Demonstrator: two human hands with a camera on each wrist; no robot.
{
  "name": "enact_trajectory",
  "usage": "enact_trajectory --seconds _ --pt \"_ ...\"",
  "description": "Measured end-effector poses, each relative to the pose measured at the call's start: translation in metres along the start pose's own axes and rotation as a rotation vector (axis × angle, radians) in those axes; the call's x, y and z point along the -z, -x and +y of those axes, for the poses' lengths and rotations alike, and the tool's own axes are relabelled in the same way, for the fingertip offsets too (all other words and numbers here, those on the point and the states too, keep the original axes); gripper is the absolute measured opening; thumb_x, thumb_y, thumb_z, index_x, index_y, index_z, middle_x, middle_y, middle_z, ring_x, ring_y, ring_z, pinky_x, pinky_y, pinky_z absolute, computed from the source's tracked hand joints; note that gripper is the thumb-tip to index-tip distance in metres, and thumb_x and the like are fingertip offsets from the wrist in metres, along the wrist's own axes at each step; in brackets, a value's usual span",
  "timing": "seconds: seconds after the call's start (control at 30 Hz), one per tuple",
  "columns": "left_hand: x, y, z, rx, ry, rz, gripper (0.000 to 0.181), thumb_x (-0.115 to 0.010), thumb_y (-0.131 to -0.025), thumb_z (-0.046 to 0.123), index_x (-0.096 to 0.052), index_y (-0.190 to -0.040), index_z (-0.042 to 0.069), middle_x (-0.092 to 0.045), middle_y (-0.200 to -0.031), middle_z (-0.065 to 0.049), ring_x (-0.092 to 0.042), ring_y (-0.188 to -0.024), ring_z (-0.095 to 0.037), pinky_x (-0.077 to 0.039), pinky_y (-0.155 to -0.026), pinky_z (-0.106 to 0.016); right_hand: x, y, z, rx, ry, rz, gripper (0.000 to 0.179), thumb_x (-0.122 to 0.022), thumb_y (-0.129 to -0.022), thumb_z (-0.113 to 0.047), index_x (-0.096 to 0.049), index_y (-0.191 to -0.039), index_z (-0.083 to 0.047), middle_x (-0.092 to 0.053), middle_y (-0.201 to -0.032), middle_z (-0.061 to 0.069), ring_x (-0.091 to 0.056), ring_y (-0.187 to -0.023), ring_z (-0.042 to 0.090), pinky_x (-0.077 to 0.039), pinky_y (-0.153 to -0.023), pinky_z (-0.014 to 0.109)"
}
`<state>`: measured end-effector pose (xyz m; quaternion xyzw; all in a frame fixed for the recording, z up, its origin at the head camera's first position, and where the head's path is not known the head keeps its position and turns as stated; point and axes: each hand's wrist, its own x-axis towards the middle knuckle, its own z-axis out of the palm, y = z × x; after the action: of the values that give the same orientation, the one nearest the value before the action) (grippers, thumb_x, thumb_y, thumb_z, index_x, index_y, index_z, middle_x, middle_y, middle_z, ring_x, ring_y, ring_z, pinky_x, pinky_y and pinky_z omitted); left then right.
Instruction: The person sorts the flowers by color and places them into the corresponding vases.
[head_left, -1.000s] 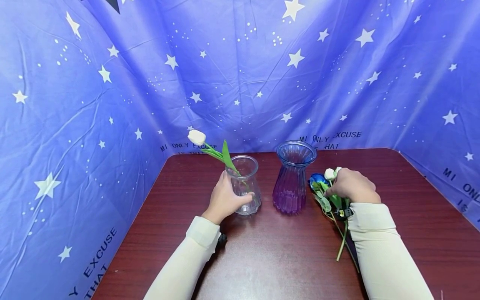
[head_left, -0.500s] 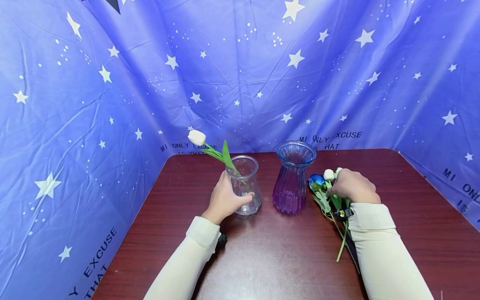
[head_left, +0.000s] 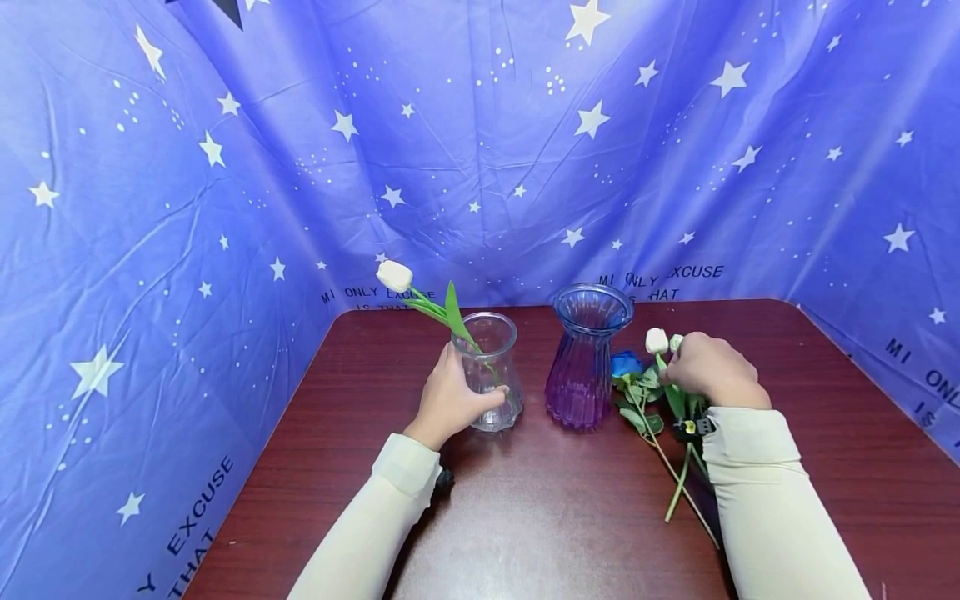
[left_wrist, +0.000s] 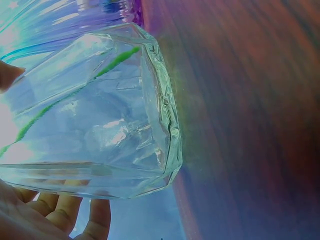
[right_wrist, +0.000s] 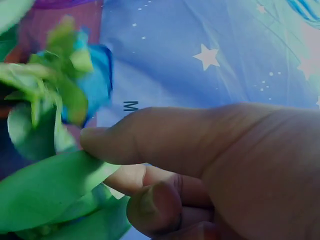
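My left hand (head_left: 453, 398) grips a clear glass vase (head_left: 497, 400), its thumb across the front and several fingers behind it in the left wrist view. A white tulip (head_left: 394, 276) leans left out of this vase, and its green stem (left_wrist: 56, 102) shows through the glass. Over at the right, my right hand (head_left: 708, 367) pinches a white tulip (head_left: 657, 341) among the flowers lying there. In the right wrist view, thumb and forefinger close at the edge of a long green leaf (right_wrist: 55, 187). A blue rose (head_left: 626, 363) lies just left of that hand.
A blue-to-purple ribbed glass vase (head_left: 580, 375) stands between the two hands. Another pale bloom (head_left: 677, 342) peeks out beside the right hand, with stems (head_left: 678, 487) stretching toward the near side. A starry blue curtain (head_left: 480, 150) encloses the dark red wooden table (head_left: 525, 517).
The right hand has shifted slightly right, and the white tulip by it has risen a little. The blue rose has slid left and down, apart from the tulip. The left hand stays still.
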<state>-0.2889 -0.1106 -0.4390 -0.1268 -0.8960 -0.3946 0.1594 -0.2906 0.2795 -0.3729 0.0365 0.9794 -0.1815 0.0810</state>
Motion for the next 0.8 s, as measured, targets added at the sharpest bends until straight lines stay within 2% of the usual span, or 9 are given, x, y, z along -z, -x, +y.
enact_trajectory --seconds 0.13,0.37,0.5,0.63,0.8 --pt "0.0 0.0 0.0 0.0 -0.002 -0.001 0.097 -0.088 -0.069 0.046 -0.042 -0.149 0.016 -0.056 -0.133 -0.002 -0.064 -0.114 -0.027 -0.055 -0.094 -0.051 0.002 0.003 0.0 0.025 -0.005 0.036 0.029 -0.074 -0.083 -0.039 -0.056 -0.069 -0.02 -0.055 -0.073 0.004 -0.057 -0.074 0.028 -0.042 -0.056 0.044" --pt "0.0 0.001 0.0 -0.001 0.006 -0.001 0.096 -0.088 -0.069 0.047 -0.042 -0.149 0.018 -0.056 -0.132 0.0 -0.064 -0.115 -0.025 -0.055 -0.095 -0.05 0.008 0.007 -0.004 0.071 -0.015 0.084 0.041 -0.068 -0.089 -0.041 -0.045 -0.059 -0.026 -0.04 -0.059 -0.007 -0.046 -0.061 0.019 -0.036 -0.05 0.037" --pt "0.0 0.001 0.0 -0.002 0.011 -0.001 0.097 -0.088 -0.069 0.047 -0.042 -0.149 0.018 -0.056 -0.133 0.0 -0.063 -0.117 -0.025 -0.055 -0.096 -0.05 0.011 0.009 -0.004 0.081 -0.025 0.1 0.04 -0.068 -0.09 -0.045 -0.052 -0.061 -0.023 -0.047 -0.061 -0.005 -0.051 -0.061 0.02 -0.038 -0.051 0.037" --pt "-0.001 0.0 0.0 0.0 0.01 -0.001 0.096 -0.088 -0.07 0.047 -0.041 -0.149 0.02 -0.056 -0.133 0.0 -0.063 -0.117 -0.024 -0.055 -0.096 -0.05 0.015 0.012 -0.005 0.095 -0.037 0.123 0.03 -0.07 -0.09 -0.045 -0.066 -0.074 -0.02 -0.059 -0.072 -0.001 -0.056 -0.067 0.022 -0.04 -0.053 0.036" --pt "-0.001 0.0 -0.001 0.0 0.014 -0.002 0.097 -0.088 -0.07 0.047 -0.041 -0.15 0.018 -0.056 -0.133 0.0 -0.063 -0.117 -0.025 -0.055 -0.096 -0.051 0.019 0.016 -0.005 0.122 -0.045 0.164 0.023 -0.07 -0.09 -0.041 -0.073 -0.087 -0.018 -0.067 -0.083 0.001 -0.058 -0.072 0.024 -0.04 -0.056 0.035"
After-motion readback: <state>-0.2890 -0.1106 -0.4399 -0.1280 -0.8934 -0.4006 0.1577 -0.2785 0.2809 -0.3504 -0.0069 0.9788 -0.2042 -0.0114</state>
